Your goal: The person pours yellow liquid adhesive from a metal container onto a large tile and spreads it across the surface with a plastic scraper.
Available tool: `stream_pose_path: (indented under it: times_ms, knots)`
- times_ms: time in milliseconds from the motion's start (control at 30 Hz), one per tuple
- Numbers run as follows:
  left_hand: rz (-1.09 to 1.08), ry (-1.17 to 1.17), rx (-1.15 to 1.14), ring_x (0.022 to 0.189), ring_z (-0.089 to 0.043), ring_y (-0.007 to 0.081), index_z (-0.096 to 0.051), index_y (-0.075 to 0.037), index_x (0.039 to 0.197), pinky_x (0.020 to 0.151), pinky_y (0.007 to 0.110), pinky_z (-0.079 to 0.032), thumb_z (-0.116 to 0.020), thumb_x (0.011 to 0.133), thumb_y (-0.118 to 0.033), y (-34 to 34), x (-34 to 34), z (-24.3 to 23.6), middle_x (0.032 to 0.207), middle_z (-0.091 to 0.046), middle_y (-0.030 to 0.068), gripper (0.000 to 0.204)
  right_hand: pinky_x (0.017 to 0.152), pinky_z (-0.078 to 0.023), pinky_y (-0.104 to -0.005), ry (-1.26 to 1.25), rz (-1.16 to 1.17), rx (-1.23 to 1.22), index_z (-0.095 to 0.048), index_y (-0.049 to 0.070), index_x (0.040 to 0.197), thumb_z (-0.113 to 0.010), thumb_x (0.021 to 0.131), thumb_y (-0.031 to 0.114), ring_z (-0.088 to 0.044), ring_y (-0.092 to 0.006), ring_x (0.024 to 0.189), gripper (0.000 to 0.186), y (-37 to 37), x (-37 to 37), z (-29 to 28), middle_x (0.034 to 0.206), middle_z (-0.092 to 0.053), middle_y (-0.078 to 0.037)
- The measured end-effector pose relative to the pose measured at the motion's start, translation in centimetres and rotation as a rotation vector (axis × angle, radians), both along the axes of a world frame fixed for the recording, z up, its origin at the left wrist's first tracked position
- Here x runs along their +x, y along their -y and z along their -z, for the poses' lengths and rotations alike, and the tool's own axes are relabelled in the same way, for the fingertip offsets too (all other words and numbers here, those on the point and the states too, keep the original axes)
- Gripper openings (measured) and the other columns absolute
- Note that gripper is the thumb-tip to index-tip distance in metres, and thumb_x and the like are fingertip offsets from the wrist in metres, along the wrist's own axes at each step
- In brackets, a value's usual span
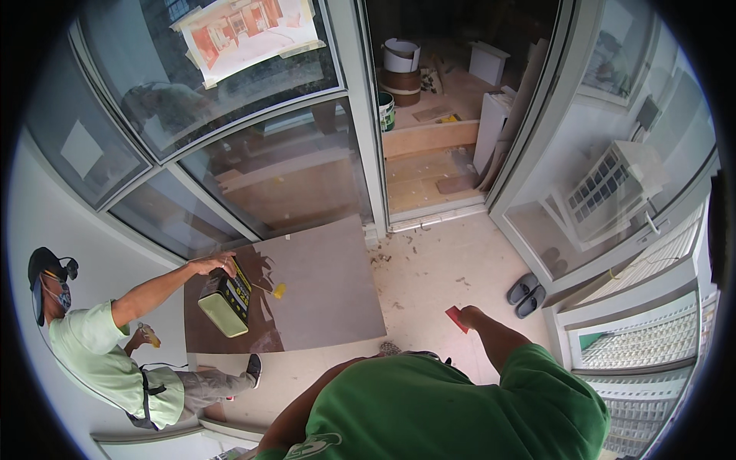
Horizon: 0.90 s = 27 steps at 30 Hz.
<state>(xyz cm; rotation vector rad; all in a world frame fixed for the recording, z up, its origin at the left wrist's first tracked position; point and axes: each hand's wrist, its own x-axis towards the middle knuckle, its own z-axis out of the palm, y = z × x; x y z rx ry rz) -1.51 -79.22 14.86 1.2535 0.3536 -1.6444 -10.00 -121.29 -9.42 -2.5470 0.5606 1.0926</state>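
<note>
My right hand point(474, 317) is closed around a flat red scraper-like piece point(458, 319), held over the pale floor to the right of a large board. My left arm point(326, 395) runs down along my side, and its hand is hidden by my body. On the floor to the left lies the grey-brown board point(330, 284), darker and wet-looking along its left part. A co-worker's hand point(215, 264) grips a tilted rectangular tin point(226, 303) above it. Yellow glue-like stuff point(279, 290) sits on the board beside the tin.
The co-worker point(115, 360) stands at the left, a yellowish object point(149, 336) in the other hand. Dark slippers point(526, 296) lie by the open glass door point(606, 146). Debris litters the floor before the doorway sill point(437, 218). Beyond stand a bucket point(386, 111) and panels point(491, 130).
</note>
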Motion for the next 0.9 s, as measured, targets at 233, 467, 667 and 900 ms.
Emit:
stream_pose_path:
  times_ms: [233, 467, 667, 900]
  knots:
    - [-0.052, -0.008, -0.013, 0.102, -0.066, 0.0233, -0.063, 0.003, 0.124, 0.093, 0.039, -0.051, -0.049, 0.103, -0.047, -0.5, -0.2, 0.5, 0.114, -0.070, 0.0136, 0.056, 0.065, -0.056, -0.0426, -0.059, 0.004, -0.027, -0.074, 0.005, 0.088, -0.050, 0.090, 0.027, -0.073, -0.0282, 0.071, 0.032, 1.5, -0.3, 0.3, 0.079, -0.073, -0.014]
    - [-0.123, -0.017, 0.004, 0.103, -0.066, 0.0232, -0.062, 0.003, 0.126, 0.093, 0.039, -0.051, -0.049, 0.103, -0.047, -1.5, -0.5, 1.4, 0.115, -0.070, 0.0138, 0.056, 0.081, -0.056, -0.0442, 0.075, 0.008, 0.046, -0.076, 0.007, 0.092, -0.054, 0.086, 0.021, -0.072, -0.0338, 0.093, 0.027, -2.4, 4.4, -4.0, 0.099, -0.074, -0.019]
    - [-0.187, 0.089, -0.175, 0.107, -0.065, 0.0227, -0.060, 0.002, 0.128, 0.095, 0.038, -0.050, -0.051, 0.103, -0.045, -4.8, 0.2, 3.4, 0.120, -0.068, 0.0142, 0.054, 0.074, -0.056, -0.0452, 0.198, -0.120, 0.041, -0.074, 0.007, 0.092, -0.052, 0.088, 0.028, -0.072, -0.0324, 0.081, 0.032, -2.0, 5.8, -1.6, 0.090, -0.074, -0.017]
    - [-0.099, 0.614, -0.235, 0.125, -0.058, 0.0285, -0.058, 0.003, 0.135, 0.108, 0.038, -0.041, -0.057, 0.096, -0.028, -11.4, -1.8, -4.2, 0.137, -0.060, 0.0187, 0.050, 0.072, -0.057, -0.0433, 0.041, -0.119, 0.003, -0.075, 0.005, 0.091, -0.051, 0.087, 0.026, -0.073, -0.0302, 0.080, 0.031, -1.7, 4.4, -0.9, 0.086, -0.074, -0.017]
